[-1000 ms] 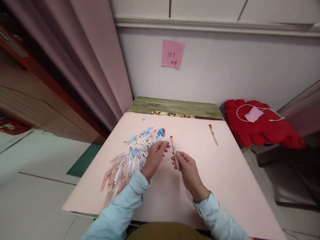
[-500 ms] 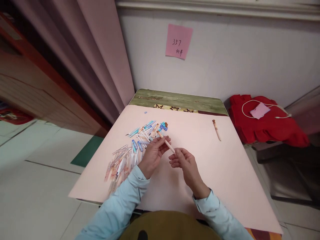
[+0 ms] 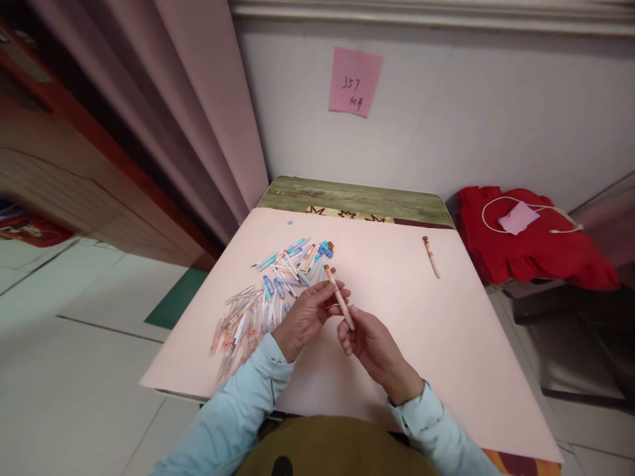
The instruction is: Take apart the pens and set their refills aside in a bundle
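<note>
My left hand (image 3: 308, 312) pinches a beige pen (image 3: 342, 304) with a brown top, its fingers around the upper half. The pen is tilted, its brown end pointing away from me. A second small brown piece shows beside the top, perhaps its clip. My right hand (image 3: 371, 342) closes its thumb and fingers on the pen's lower end. Left of my hands lie blue pen parts (image 3: 278, 287), white refills (image 3: 286, 266) and a pile of clear and printed pen barrels (image 3: 238, 324). Small blue and brown caps (image 3: 325, 249) are heaped just beyond the pen.
Another beige pen with a brown top (image 3: 430, 256) lies alone on the right of the pink-covered table (image 3: 446, 370). A small blue piece (image 3: 290, 222) is near the far left edge. Right of the table, a red cloth (image 3: 540, 254) carries a white cable and pink paper.
The pen in my hands has turned steeper and its brown top now shows a second piece beside it. My right hand has moved slightly down and toward me along with the pen's lower end.
</note>
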The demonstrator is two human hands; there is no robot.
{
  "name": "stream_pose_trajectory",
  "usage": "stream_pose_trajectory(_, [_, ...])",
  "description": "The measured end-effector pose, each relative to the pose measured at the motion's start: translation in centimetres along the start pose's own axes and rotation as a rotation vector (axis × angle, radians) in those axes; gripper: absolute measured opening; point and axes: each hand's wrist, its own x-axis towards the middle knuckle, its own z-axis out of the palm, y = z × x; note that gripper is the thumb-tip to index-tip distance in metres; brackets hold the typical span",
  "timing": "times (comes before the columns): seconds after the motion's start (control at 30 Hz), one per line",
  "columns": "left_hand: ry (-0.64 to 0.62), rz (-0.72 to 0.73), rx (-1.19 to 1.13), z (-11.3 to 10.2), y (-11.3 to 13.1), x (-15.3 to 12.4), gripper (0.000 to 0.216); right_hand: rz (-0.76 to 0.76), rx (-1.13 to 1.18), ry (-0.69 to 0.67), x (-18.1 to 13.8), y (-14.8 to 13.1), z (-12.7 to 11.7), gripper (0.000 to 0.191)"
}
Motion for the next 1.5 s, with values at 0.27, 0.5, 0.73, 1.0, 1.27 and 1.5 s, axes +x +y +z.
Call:
stream_pose_trajectory(0.27, [-0.008, -0.012, 0.022, 0.0, -1.1, -0.1, 0.032, -0.051, -0.115, 0.008, -0.4, 0.7, -0.6, 0.050])
stream_pose_trajectory(0.5, [0.178, 0.098, 0.019, -1.0, -0.5, 0.0, 0.027, -0.052, -0.402, 0.114, -1.9, -0.1, -1.0, 0.051])
stream_pose_trajectory(0.73, [0.236, 0.056, 0.062, -2.1, -0.5, -0.2, 0.019, -0.055, -0.531, 0.136, -2.4, 0.1, -1.4, 0.047])
stream_pose_trajectory(1.0, [0.239, 0.126, 0.016, -1.2, -1.4, -0.4, 0.032, -0.099, -0.577, 0.195, -2.0, 0.2, -1.5, 0.048])
stream_pose_trajectory(1.27, [0.000, 0.010, -0.031, -0.9, -2.7, -1.9, 0.027, -0.032, -0.362, 0.097, -1.9, 0.2, -0.9, 0.053])
stream_pose_trajectory(1.5, [-0.005, -0.020, 0.006, -1.2, -2.8, -2.1, 0.028, 0.040, -0.278, 0.029, -1.6, 1.0, -0.9, 0.059])
